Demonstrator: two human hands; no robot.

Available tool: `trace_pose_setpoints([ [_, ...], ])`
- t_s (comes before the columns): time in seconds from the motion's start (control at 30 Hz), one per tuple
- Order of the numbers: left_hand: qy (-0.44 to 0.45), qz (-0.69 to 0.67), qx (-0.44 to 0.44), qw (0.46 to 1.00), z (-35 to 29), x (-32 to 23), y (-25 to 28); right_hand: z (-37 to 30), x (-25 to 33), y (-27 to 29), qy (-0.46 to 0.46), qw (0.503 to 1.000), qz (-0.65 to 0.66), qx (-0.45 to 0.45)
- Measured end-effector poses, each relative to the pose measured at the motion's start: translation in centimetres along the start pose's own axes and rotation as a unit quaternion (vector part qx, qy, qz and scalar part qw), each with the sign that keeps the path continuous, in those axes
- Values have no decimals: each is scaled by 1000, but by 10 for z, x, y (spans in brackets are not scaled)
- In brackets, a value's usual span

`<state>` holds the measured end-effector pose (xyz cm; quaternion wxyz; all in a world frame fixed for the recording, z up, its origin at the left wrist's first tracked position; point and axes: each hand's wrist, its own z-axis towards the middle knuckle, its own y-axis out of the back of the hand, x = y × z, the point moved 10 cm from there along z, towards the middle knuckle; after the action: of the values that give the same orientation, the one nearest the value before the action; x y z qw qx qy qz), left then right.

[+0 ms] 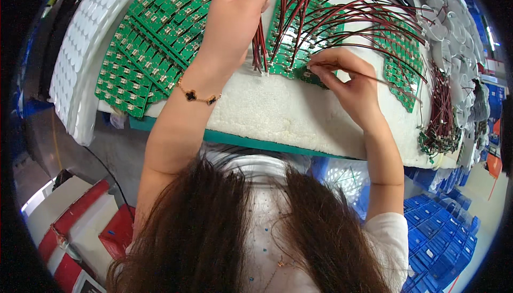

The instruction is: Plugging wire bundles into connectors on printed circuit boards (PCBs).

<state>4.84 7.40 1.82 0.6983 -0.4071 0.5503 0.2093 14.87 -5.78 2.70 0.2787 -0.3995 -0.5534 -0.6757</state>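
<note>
A white-topped table (288, 114) carries green circuit boards (168, 25); a dark-red wire bundle (441, 103) lies rightward.

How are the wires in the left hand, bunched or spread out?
Bunched: the dark red wires stick out of the left hand in one narrow bundle.

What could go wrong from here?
The fanned wires over the middle boards might snag on the right hand. The wire bundle hanging from the left hand could tangle with them. The bracelet, close to the overlapping boards, may catch an edge.
</note>
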Motion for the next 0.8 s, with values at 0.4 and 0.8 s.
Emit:
trace_pose_setpoints([
  [0.4,-26,-64,-51,996,-1,-10,11,-4,15,-12,54,987,-145,37],
  [0.8,-27,-139,-54,988,-2,-14,11,-4,10,-22,107,978,-179,27],
])
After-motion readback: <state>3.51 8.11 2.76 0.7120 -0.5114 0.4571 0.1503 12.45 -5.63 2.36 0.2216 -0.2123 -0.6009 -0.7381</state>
